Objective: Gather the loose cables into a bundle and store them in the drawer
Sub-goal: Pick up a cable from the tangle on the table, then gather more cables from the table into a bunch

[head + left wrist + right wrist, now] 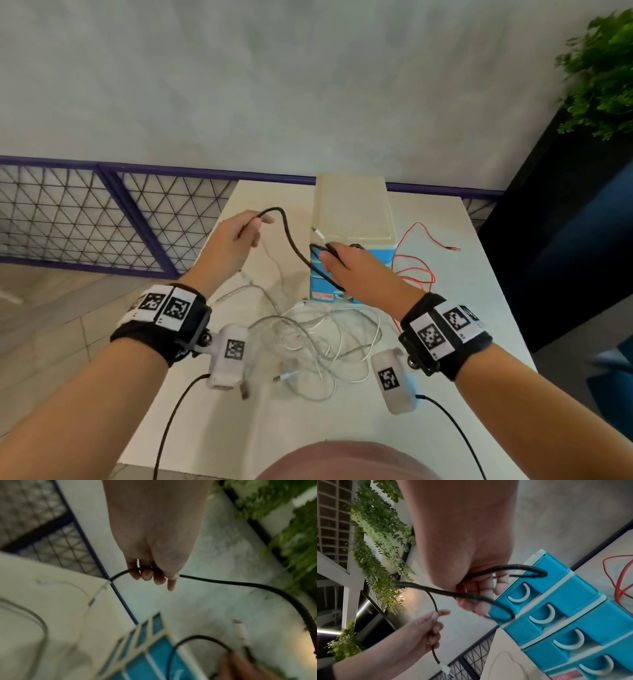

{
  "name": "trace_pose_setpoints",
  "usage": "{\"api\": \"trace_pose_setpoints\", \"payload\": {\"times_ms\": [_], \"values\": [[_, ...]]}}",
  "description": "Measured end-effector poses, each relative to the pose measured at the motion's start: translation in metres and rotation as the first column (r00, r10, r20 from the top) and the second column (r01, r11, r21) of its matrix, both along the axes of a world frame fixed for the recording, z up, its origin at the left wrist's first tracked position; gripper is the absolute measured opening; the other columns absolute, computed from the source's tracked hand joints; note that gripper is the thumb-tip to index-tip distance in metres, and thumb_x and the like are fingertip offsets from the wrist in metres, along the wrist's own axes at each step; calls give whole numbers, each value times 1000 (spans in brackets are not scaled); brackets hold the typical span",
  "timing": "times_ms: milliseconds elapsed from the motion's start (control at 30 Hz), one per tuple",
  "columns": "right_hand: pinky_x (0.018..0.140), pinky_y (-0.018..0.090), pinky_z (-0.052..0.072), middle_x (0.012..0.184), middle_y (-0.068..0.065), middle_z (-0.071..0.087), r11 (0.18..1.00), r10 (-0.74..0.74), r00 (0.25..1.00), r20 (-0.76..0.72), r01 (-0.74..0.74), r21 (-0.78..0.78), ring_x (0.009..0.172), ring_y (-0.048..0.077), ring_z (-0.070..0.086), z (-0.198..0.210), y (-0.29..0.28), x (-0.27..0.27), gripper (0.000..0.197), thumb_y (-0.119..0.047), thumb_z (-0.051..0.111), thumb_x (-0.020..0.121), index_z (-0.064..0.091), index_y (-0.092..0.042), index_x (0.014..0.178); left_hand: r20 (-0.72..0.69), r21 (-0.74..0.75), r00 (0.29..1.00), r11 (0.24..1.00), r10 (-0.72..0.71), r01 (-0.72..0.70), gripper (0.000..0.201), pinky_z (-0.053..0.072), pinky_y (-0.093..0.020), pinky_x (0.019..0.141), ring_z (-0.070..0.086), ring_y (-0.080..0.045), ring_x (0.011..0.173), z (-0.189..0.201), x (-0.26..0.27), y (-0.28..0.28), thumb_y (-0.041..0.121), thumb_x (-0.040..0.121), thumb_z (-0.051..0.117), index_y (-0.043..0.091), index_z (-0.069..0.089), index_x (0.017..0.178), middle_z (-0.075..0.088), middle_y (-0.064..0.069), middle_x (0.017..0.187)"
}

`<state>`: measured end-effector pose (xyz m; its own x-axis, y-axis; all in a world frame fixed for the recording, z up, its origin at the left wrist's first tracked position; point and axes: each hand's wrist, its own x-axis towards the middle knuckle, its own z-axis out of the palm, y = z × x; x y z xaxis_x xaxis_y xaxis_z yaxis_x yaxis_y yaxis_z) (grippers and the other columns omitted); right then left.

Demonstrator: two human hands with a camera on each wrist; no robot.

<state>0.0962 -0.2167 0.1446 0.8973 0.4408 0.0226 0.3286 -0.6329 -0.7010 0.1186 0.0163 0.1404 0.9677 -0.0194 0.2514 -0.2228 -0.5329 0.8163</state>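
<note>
Both hands' grips close on a thin black cable [294, 245], left hand [228, 240] pinching, right hand [356, 270] holding loops.

The thin black cable [297, 249] has a matt, finely ribbed jacket that looks braided, while the tangled grey-and-white cables [318, 329] on the smooth matt white tabletop [479, 308] look partly woven, partly slick plastic. The small blue plastic drawer unit [570, 609] has a smooth, slightly glossy finish with white plastic crescent handles and a cream textured top. The thin red wire [416, 267] looks smooth-coated, and the purple-framed mesh fence [102, 222] looks like painted metal.
</note>
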Motion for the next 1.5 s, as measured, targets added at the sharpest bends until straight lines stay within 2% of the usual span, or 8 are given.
{"api": "trace_pose_setpoints", "payload": {"times_ms": [233,333,433,700,1033,1167,1300,1500], "values": [[83,36,56,107,14,68,997,-72,974,-215,75,7,87,24,71,-13,-17,1,38,-33,34,104,42,-18,138,-49,717,943,668,330,-196,28,41,-46,90,47,-31,110,-64,5,52,24,90,60,24,63,118,49,-9,119],[76,31,59,112,16,62,987,-92,953,-289,125,97,94,27,70,-16,-24,1,50,-35,35,104,21,-31,151,-351,701,833,710,427,-68,40,48,-41,83,54,-34,105,-98,-4,59,18,85,62,5,46,120,51,-16,119],[51,18,49,90,12,69,972,-130,935,-329,185,142,61,18,71,-8,-29,-5,40,-35,33,104,34,-23,142,-625,682,691,685,363,256,40,48,-35,83,61,-31,105,-132,-25,50,25,87,58,0,51,117,62,-17,115],[51,23,39,66,3,43,958,-144,950,-276,203,203,53,11,41,2,-34,-12,35,-33,32,104,58,-11,114,-655,638,666,733,356,236,39,47,-31,78,61,-27,92,-181,-63,31,45,93,39,9,55,98,63,-9,100],[38,14,29,61,-3,38,953,-192,975,-113,213,216,44,4,32,2,-16,-4,30,-36,33,103,54,-15,97,-413,658,901,727,129,197,25,49,-31,67,59,-26,75,-60,-24,-17,25,93,46,10,65,93,66,-9,89],[55,18,44,74,4,56,910,-179,979,-102,204,361,62,10,55,1,-7,2,26,-16,33,103,53,-7,91,-318,692,948,684,0,232,32,44,-30,62,59,-21,69,-4,-17,-50,41,86,60,20,61,62,61,1,65],[82,34,50,88,2,61,901,-169,986,10,150,407,85,16,60,4,-2,4,26,-15,34,104,57,-10,94,-69,464,982,865,-178,190,26,44,-29,64,59,-20,69,40,-20,-82,38,85,64,14,63,74,65,-3,72],[49,16,48,69,14,59,757,-51,981,-186,160,633,48,13,63,33,-6,-3,28,-15,29,106,53,-1,103,181,113,981,992,-66,46,24,38,-15,47,50,-5,47,60,-20,-96,39,94,50,15,53,89,59,4,71]]}}
